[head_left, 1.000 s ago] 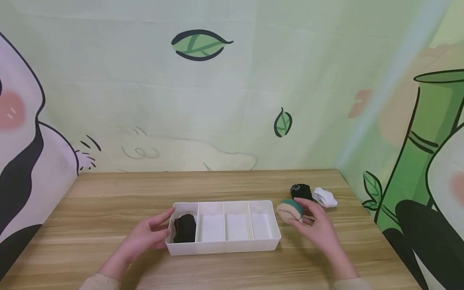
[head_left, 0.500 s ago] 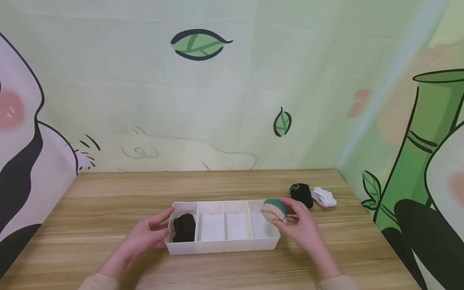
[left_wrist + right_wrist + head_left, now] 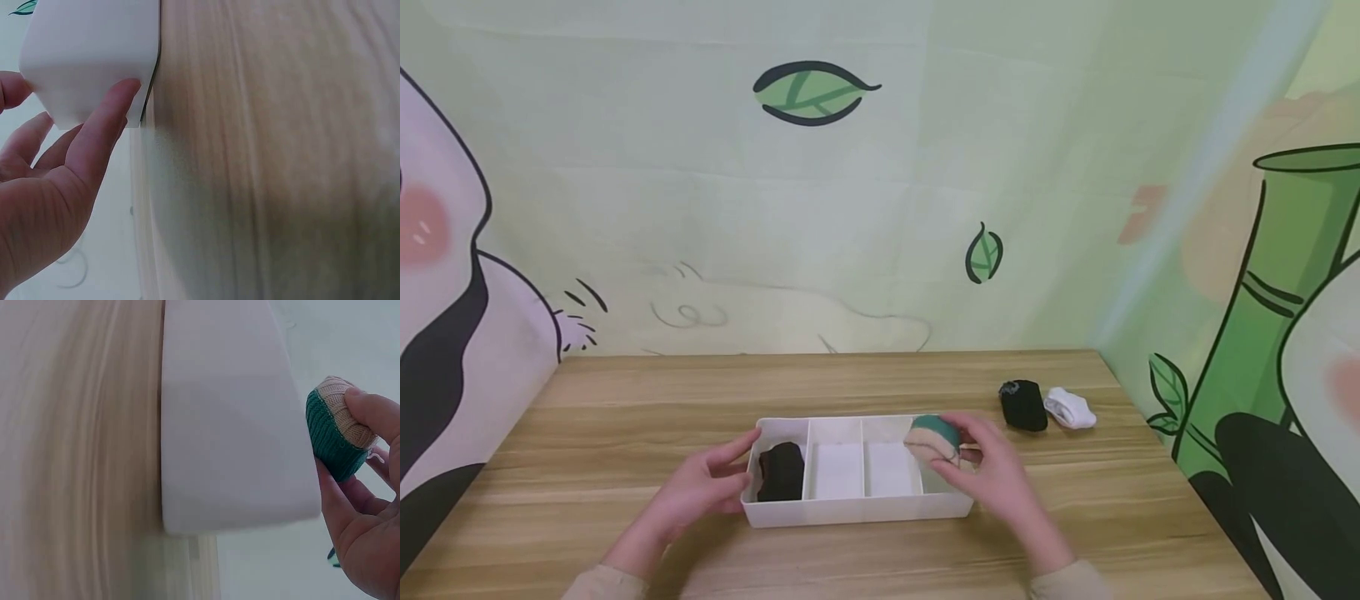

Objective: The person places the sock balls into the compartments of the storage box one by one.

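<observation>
My right hand (image 3: 992, 471) pinches a rolled sock (image 3: 934, 437), ribbed beige and green, above the right-hand part of a white divided box (image 3: 857, 511). In the right wrist view the thumb presses the beige part of the roll, with fingers below it. My left hand (image 3: 707, 479) rests against the box's left end, its fingers spread fairly straight; the left wrist view shows fingertips touching the end wall (image 3: 87, 87). A black rolled sock (image 3: 782, 472) lies in the leftmost compartment. The middle compartments hold nothing visible; the rightmost is partly hidden by the roll and hand.
Another black rolled sock (image 3: 1022, 405) and a white rolled sock (image 3: 1070, 407) lie side by side on the wooden table (image 3: 647, 400), behind and right of the box. A printed cloth backdrop (image 3: 880, 200) rises along the table's back edge.
My right hand has carried the beige and green rolled sock leftward, from beside the box's right end to over the box. The left hand and box stay in place.
</observation>
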The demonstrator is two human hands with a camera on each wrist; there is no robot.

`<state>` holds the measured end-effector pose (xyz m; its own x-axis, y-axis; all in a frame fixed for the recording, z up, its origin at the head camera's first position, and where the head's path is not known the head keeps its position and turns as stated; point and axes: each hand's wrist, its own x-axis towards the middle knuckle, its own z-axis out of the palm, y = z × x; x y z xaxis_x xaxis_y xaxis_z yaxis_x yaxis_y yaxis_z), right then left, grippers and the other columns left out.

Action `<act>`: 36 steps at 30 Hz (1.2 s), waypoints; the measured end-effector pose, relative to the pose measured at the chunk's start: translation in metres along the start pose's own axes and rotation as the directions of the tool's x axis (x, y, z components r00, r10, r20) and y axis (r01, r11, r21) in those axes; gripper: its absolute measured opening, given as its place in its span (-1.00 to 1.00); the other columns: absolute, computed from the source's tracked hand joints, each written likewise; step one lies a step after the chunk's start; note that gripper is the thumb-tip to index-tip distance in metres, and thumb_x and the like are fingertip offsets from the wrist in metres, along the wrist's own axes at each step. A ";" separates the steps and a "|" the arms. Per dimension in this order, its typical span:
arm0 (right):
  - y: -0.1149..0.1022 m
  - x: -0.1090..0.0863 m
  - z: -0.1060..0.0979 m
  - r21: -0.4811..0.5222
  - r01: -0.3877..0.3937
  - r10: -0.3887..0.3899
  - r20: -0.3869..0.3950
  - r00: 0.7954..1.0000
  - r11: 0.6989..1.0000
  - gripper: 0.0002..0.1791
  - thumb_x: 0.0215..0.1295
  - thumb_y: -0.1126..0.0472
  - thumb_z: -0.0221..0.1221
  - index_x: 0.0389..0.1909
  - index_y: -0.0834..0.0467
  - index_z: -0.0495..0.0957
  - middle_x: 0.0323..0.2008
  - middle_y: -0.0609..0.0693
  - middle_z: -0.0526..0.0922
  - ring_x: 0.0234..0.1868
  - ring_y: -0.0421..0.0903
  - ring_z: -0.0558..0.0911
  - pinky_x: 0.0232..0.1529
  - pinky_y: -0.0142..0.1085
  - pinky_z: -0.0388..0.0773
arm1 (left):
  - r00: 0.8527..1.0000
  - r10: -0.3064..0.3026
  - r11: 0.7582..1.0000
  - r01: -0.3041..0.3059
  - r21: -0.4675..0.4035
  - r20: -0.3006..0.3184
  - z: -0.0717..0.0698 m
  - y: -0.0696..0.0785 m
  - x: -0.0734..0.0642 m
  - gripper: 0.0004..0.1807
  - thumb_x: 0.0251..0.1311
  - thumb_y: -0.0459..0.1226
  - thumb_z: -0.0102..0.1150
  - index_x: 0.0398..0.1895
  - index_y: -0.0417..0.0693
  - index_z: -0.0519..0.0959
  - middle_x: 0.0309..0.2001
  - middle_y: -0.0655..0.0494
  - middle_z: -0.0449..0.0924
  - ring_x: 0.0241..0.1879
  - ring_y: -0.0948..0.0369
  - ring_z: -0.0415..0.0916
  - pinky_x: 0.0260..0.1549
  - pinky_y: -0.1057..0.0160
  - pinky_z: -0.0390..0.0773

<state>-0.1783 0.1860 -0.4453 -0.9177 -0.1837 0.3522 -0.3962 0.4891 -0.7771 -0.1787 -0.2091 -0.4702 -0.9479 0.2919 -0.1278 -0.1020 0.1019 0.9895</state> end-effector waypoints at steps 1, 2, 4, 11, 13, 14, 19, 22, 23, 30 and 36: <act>-0.002 0.001 0.002 0.005 0.001 -0.001 0.006 1.000 1.000 -0.38 0.03 0.22 0.50 0.18 0.07 0.55 0.07 0.02 0.56 -0.02 -0.02 0.56 -0.08 -0.34 0.67 | 1.000 -0.001 1.000 0.001 -0.001 -0.001 0.000 0.000 0.000 -0.25 0.22 -0.47 0.13 0.50 -0.21 0.16 0.40 -0.47 0.13 0.23 -0.22 0.38 -0.10 -0.02 0.68; -0.004 0.002 0.004 0.008 0.006 -0.006 0.013 1.000 1.000 -0.38 0.03 0.22 0.50 0.18 0.06 0.55 0.06 0.02 0.55 -0.02 -0.03 0.56 -0.08 -0.34 0.67 | 1.000 -0.002 1.000 0.002 -0.001 -0.003 0.000 0.000 0.000 -0.25 0.22 -0.47 0.13 0.49 -0.21 0.16 0.40 -0.47 0.13 0.23 -0.22 0.39 -0.10 -0.02 0.68; -0.007 0.003 0.007 0.013 0.018 -0.018 0.025 1.000 1.000 -0.37 0.04 0.21 0.50 0.18 0.04 0.55 0.06 0.00 0.55 -0.03 -0.05 0.55 -0.09 -0.35 0.67 | 1.000 -0.004 1.000 0.004 0.000 -0.008 0.001 0.001 0.000 -0.25 0.21 -0.47 0.14 0.49 -0.21 0.17 0.40 -0.46 0.12 0.22 -0.23 0.39 -0.10 -0.02 0.68; -0.014 0.010 0.020 0.026 0.068 -0.069 0.062 0.996 0.997 -0.38 0.05 0.20 0.49 0.19 0.02 0.55 0.04 -0.02 0.57 -0.07 -0.05 0.56 -0.12 -0.33 0.68 | 1.000 0.002 1.000 -0.002 -0.005 0.002 0.000 -0.001 0.000 -0.25 0.22 -0.47 0.13 0.50 -0.20 0.16 0.41 -0.46 0.10 0.21 -0.22 0.41 -0.10 -0.02 0.67; -0.016 0.011 0.023 0.025 0.082 -0.084 0.066 0.994 0.996 -0.38 0.05 0.22 0.49 0.18 0.04 0.55 0.02 -0.02 0.58 -0.08 -0.06 0.57 -0.13 -0.32 0.68 | 1.000 0.006 1.000 -0.006 -0.009 0.010 -0.001 -0.001 0.000 -0.25 0.22 -0.47 0.13 0.50 -0.20 0.14 0.41 -0.47 0.10 0.21 -0.21 0.41 -0.10 -0.03 0.67; -0.017 0.012 0.025 0.024 0.091 -0.092 0.067 0.993 0.996 -0.38 0.05 0.22 0.49 0.18 0.05 0.55 0.02 -0.02 0.58 -0.08 -0.06 0.57 -0.13 -0.32 0.68 | 1.000 0.007 1.000 -0.007 -0.012 0.011 -0.001 -0.002 0.000 -0.25 0.22 -0.47 0.13 0.50 -0.20 0.14 0.41 -0.47 0.10 0.20 -0.21 0.41 -0.10 -0.03 0.67; -0.022 0.014 0.033 0.029 0.111 -0.113 0.081 0.990 0.993 -0.40 0.03 0.24 0.50 0.15 0.10 0.56 0.01 -0.03 0.60 -0.10 -0.07 0.59 -0.16 -0.33 0.69 | 1.000 0.011 1.000 -0.011 -0.014 0.016 -0.001 -0.003 0.001 -0.24 0.22 -0.47 0.14 0.50 -0.20 0.14 0.41 -0.46 0.10 0.21 -0.21 0.41 -0.11 -0.03 0.68; -0.026 0.015 0.037 0.033 0.101 -0.104 0.098 0.990 0.994 -0.40 0.04 0.22 0.50 0.15 0.09 0.56 0.01 -0.05 0.59 -0.10 -0.09 0.57 -0.15 -0.34 0.68 | 1.000 0.013 1.000 -0.012 -0.011 0.015 -0.001 -0.003 0.001 -0.25 0.22 -0.47 0.14 0.50 -0.21 0.15 0.41 -0.47 0.10 0.21 -0.22 0.40 -0.11 -0.03 0.68; -0.026 0.016 0.039 0.033 0.099 -0.102 0.101 0.990 0.995 -0.40 0.05 0.20 0.49 0.15 0.08 0.55 0.02 -0.06 0.58 -0.09 -0.09 0.56 -0.15 -0.34 0.68 | 1.000 0.011 1.000 -0.011 -0.012 0.014 -0.001 -0.002 0.001 -0.25 0.22 -0.47 0.13 0.50 -0.21 0.15 0.40 -0.47 0.11 0.22 -0.22 0.40 -0.11 -0.03 0.68; -0.031 0.016 0.050 0.049 0.096 -0.102 0.139 0.985 0.994 -0.38 0.05 0.24 0.48 0.19 0.05 0.54 0.02 -0.09 0.55 -0.03 -0.11 0.55 -0.10 -0.33 0.67 | 1.000 0.007 1.000 -0.007 -0.002 0.009 0.000 0.000 0.000 -0.25 0.22 -0.47 0.14 0.49 -0.21 0.16 0.39 -0.49 0.12 0.20 -0.21 0.42 -0.11 -0.03 0.68; -0.034 0.018 0.061 0.049 0.104 -0.111 0.158 0.981 0.993 -0.38 0.06 0.23 0.48 0.19 0.03 0.53 -0.01 -0.11 0.54 -0.05 -0.13 0.55 -0.09 -0.35 0.66 | 1.000 0.006 1.000 -0.006 -0.002 0.006 0.001 0.000 0.000 -0.25 0.22 -0.47 0.14 0.50 -0.21 0.15 0.41 -0.47 0.10 0.23 -0.24 0.38 -0.10 -0.03 0.67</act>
<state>-0.1832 0.1147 -0.4445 -0.8612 -0.3694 0.3491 -0.4907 0.4251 -0.7606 -0.1787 -0.2085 -0.4698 -0.9468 0.2979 -0.1218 -0.0964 0.0985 0.9905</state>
